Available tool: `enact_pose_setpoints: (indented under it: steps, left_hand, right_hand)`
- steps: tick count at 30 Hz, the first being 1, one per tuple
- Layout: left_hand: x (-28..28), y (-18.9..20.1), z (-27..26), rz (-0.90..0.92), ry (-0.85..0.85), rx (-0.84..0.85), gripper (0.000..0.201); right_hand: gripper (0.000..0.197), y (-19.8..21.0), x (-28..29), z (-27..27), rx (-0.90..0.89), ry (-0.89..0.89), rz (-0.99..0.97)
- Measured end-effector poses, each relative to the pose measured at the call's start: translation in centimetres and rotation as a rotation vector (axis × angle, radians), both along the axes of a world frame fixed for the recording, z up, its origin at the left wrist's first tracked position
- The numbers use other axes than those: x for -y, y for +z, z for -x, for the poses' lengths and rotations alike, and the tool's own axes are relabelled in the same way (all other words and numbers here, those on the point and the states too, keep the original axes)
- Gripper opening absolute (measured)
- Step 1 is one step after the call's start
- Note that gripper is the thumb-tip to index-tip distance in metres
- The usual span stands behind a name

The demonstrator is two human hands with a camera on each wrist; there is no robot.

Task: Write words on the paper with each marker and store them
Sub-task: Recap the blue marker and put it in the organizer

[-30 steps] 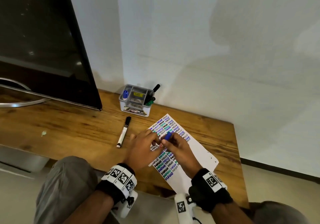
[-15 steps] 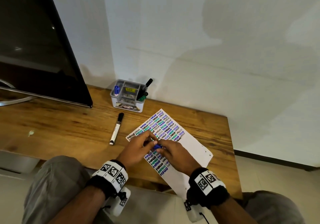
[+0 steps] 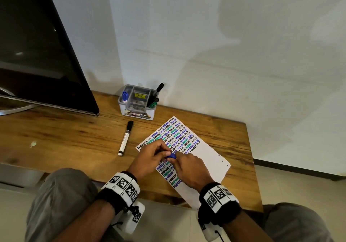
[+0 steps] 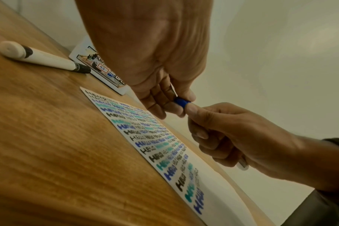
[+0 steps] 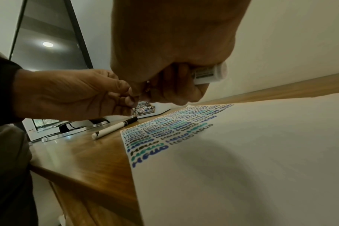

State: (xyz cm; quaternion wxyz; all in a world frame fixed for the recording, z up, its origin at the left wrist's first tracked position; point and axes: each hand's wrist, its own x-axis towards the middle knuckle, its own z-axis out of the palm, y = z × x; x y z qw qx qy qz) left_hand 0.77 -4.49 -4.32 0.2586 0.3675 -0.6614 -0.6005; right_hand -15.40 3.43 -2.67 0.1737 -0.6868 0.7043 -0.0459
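Note:
A white paper covered in rows of "HELLO" in blue, teal and black lies on the wooden table. Just above it both hands meet on one blue marker. My left hand pinches its blue cap between thumb and fingertips, as the left wrist view shows the cap. My right hand is wrapped round the white barrel, whose rear end sticks out of the fist. Whether the cap is seated on the barrel is hidden by the fingers.
A black-capped white marker lies on the table left of the paper. A small white organizer at the wall holds a blue marker, black markers and a green one. A dark monitor stands at the back left. The table's right edge is near the paper.
Both hands, still joined on the blue marker, have drifted toward me along the paper. The head view has shifted. The black marker and the organizer have stayed put.

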Motion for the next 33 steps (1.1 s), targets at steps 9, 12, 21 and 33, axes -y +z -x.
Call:
enact_pose_setpoints:
  steps: [9, 12, 21, 33]
  left_hand:
    - [-0.4, 0.1, 0.4, 0.056, 0.026, -0.007, 0.014]
    - [-0.4, 0.1, 0.4, 0.087, 0.031, -0.01, 0.017]
    - [-0.8, 0.8, 0.5, 0.173, 0.021, 0.022, 0.025]
    - [-0.4, 0.4, 0.5, 0.0, 0.117, 0.086, 0.009]
  right_hand:
    - [0.048, -0.2, 0.2, -0.3, 0.198, -0.14, -0.056]
    - [0.046, -0.1, 0.4, -0.4, 0.298, -0.187, -0.089]
    - [0.041, 0.1, 0.5, -0.1, 0.42, -0.231, -0.128]
    - [0.033, 1.4, 0.0, 0.7, 0.074, 0.038, -0.011]
